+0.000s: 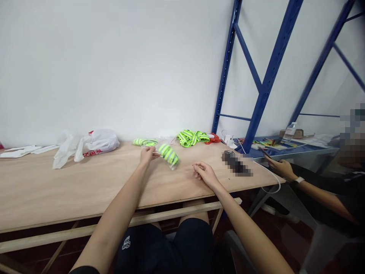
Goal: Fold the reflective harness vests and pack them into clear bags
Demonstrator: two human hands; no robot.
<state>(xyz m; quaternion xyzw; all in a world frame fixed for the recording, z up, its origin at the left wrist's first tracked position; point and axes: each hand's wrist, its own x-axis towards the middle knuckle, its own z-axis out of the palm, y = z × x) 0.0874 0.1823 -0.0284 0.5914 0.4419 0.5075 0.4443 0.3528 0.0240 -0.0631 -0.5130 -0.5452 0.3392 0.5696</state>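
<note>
In the head view, my left hand (148, 155) pinches the edge of a clear bag that holds a folded yellow-green reflective strap (169, 153); the bag is blurred by motion. My right hand (203, 173) is above the wooden table (114, 182), to the right of the bag, its fingers curled together; anything between them is too small to make out. Behind my left hand lies another folded reflective strap (145, 142). A loose heap of reflective straps (191, 137) lies near the wall.
White plastic bags (99, 140) and flat white sheets (19, 151) lie at the left. A red item (213, 138), a blurred-out dark object (236, 163) and a white cable are at the right. Beyond the blue rack (264, 87), a person's hand (281, 168) holds a phone.
</note>
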